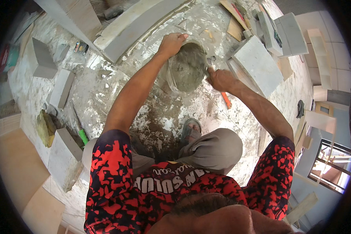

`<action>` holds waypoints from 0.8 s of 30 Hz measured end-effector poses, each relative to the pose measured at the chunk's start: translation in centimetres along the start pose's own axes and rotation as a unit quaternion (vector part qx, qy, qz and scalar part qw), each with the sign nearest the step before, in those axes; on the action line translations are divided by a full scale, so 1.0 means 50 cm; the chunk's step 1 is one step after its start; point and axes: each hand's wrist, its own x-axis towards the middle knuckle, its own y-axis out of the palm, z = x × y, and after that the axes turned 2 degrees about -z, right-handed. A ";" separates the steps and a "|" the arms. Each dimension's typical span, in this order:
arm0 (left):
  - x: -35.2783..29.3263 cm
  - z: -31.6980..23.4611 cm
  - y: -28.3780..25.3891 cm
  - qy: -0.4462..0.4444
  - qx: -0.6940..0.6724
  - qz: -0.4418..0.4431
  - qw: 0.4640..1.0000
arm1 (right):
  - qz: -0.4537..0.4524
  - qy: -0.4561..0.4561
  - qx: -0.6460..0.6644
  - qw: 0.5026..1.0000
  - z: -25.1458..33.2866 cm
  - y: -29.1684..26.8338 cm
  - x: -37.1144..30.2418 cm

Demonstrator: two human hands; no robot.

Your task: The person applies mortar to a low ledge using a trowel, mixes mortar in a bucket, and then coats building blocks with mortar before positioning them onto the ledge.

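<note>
Wet grey mortar (189, 64) fills a round bucket (171, 78) standing on the floor in front of me. My left hand (171, 45) is closed on the bucket's far left rim, its thumb pointing right. At the right rim is my right hand (221, 80), fingers curled in against the edge. A hammer-like tool with an orange handle (226, 100) shows below that hand, and its metal head (211, 59) above it. The hand covers the middle of this tool. The fingertips inside the rim are hard to make out.
Pale block pieces (257, 64) are stacked on the right, with others (61, 88) on the left. A long pale slab (132, 31) lies beyond the bucket. A green-handled tool (83, 136) rests by my left knee. My sandalled foot (192, 128) is just below the bucket.
</note>
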 end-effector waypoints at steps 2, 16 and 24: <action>-0.005 -0.001 -0.004 -0.003 0.005 -0.004 1.000 | -0.033 0.049 -0.074 0.995 0.003 -0.011 0.028; -0.034 0.044 -0.057 0.014 -0.002 -0.035 0.999 | 0.107 -0.062 0.000 0.992 0.038 0.127 0.135; -0.068 0.031 -0.041 0.038 -0.045 0.010 0.998 | 0.167 0.208 0.603 0.751 0.111 0.105 0.046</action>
